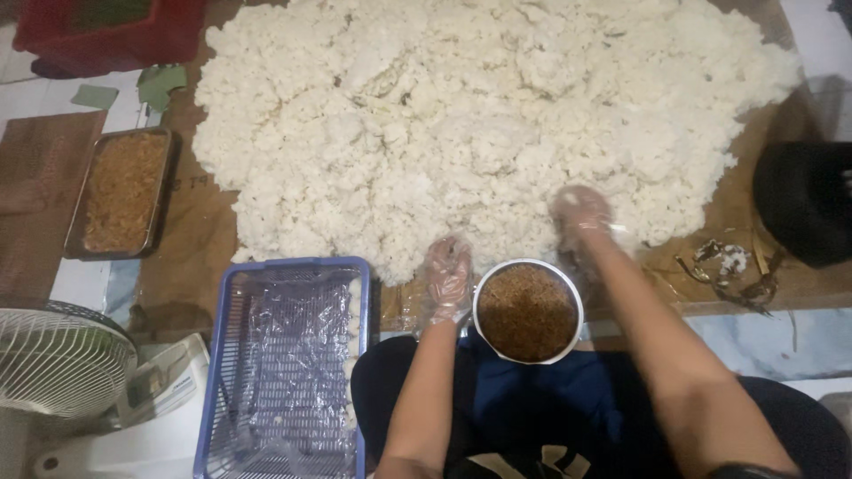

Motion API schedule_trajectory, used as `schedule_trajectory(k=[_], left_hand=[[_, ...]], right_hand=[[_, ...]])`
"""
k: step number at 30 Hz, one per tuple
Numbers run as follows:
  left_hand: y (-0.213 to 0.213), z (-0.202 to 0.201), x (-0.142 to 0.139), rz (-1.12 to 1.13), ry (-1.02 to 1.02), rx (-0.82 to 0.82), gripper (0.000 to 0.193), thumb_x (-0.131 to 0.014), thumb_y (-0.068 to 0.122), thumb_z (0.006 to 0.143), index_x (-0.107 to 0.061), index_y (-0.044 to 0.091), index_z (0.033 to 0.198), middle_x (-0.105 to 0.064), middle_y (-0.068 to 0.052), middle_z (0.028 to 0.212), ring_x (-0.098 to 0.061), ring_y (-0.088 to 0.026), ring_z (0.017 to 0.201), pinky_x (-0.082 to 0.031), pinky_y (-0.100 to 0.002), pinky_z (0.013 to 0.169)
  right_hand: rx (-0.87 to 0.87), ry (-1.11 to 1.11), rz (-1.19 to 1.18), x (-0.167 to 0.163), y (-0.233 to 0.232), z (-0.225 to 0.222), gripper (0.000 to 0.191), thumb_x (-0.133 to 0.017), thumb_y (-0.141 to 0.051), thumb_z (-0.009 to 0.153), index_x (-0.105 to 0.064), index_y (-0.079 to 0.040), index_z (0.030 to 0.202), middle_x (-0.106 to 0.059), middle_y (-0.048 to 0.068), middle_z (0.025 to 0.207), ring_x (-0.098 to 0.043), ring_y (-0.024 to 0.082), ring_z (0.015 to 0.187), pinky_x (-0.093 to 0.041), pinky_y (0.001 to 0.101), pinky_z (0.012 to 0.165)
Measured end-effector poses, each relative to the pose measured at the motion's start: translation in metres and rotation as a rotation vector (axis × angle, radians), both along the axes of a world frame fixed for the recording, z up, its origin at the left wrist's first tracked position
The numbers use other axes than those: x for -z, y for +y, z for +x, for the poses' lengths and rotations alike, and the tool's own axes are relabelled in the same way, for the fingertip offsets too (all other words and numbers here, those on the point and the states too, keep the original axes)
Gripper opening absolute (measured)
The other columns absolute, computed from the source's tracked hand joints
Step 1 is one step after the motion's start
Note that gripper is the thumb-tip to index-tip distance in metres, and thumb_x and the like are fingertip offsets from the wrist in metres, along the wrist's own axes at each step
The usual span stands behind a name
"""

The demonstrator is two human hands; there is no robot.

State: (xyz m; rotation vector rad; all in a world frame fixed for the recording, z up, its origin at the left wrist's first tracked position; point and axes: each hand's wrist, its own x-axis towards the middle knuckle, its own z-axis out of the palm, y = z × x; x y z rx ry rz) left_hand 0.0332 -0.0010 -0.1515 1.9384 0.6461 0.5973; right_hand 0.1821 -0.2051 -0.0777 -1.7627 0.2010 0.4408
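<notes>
A big heap of white cooked rice [461, 115] is spread over brown paper [191, 222] on the floor. My right hand [579, 211], in a clear plastic glove, presses into the near edge of the heap and is blurred. My left hand [446, 277], also gloved, rests at the heap's front edge, its fingers curled over a little rice. Between my forearms stands a round white bowl [528, 312] of brown crumbly filling, close to my lap.
A blue plastic basket [282, 372] lined with clear film stands at my left, a few white rice pieces along its right side. A metal tray [120, 191] of brown filling lies farther left. A white fan [62, 359], a red crate [102, 31] and a black object [803, 200] are around.
</notes>
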Motion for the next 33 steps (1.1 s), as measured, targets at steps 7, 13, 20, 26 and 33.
schedule_trajectory(k=[7,13,20,26,33], left_hand=[[0.006,-0.009,0.002,0.127,0.005,-0.029,0.039,-0.072,0.025,0.089,-0.069,0.005,0.123,-0.067,-0.017,0.128,-0.061,-0.033,0.124,-0.047,-0.042,0.107],[0.018,-0.005,-0.001,0.182,-0.125,0.054,0.050,-0.077,0.021,0.087,-0.063,0.002,0.131,-0.061,-0.018,0.132,-0.059,-0.030,0.123,-0.046,-0.039,0.106],[-0.022,0.028,-0.057,0.216,-0.194,0.341,0.051,-0.061,0.028,0.101,-0.056,0.003,0.144,-0.058,-0.015,0.144,-0.056,-0.026,0.131,-0.044,-0.038,0.113],[-0.130,0.065,-0.141,-0.749,0.160,0.384,0.052,-0.047,0.037,0.101,-0.057,0.012,0.146,-0.063,-0.010,0.142,-0.062,-0.021,0.126,-0.050,-0.035,0.107],[-0.222,0.148,-0.108,-1.103,0.119,0.593,0.082,-0.045,0.069,0.094,-0.050,0.008,0.149,-0.051,-0.012,0.152,-0.051,-0.028,0.133,-0.040,-0.039,0.105]], right_hand=[[-0.577,-1.171,-0.546,0.032,0.014,0.012,0.048,-0.072,-0.019,0.085,-0.066,0.005,0.126,-0.062,0.027,0.128,-0.054,0.044,0.124,-0.043,0.0514,0.106],[-0.368,-0.746,-0.226,0.030,-0.124,0.010,0.050,-0.051,-0.038,0.102,-0.058,-0.005,0.138,-0.057,0.017,0.144,-0.051,0.034,0.134,-0.040,0.0420,0.112],[-0.326,-0.417,-1.109,0.024,-0.325,-0.007,0.060,-0.068,-0.055,0.088,-0.068,-0.017,0.135,-0.070,0.012,0.135,-0.066,0.031,0.122,-0.049,0.0452,0.108],[0.128,-0.106,-0.325,0.011,-0.380,-0.030,0.085,-0.076,-0.046,0.082,-0.051,-0.001,0.150,-0.060,0.023,0.142,-0.063,0.037,0.120,-0.054,0.0485,0.093],[0.269,-0.065,-0.096,0.005,-0.353,-0.030,0.091,-0.076,-0.040,0.080,-0.040,-0.005,0.155,-0.058,0.018,0.145,-0.062,0.029,0.122,-0.055,0.0432,0.089]])
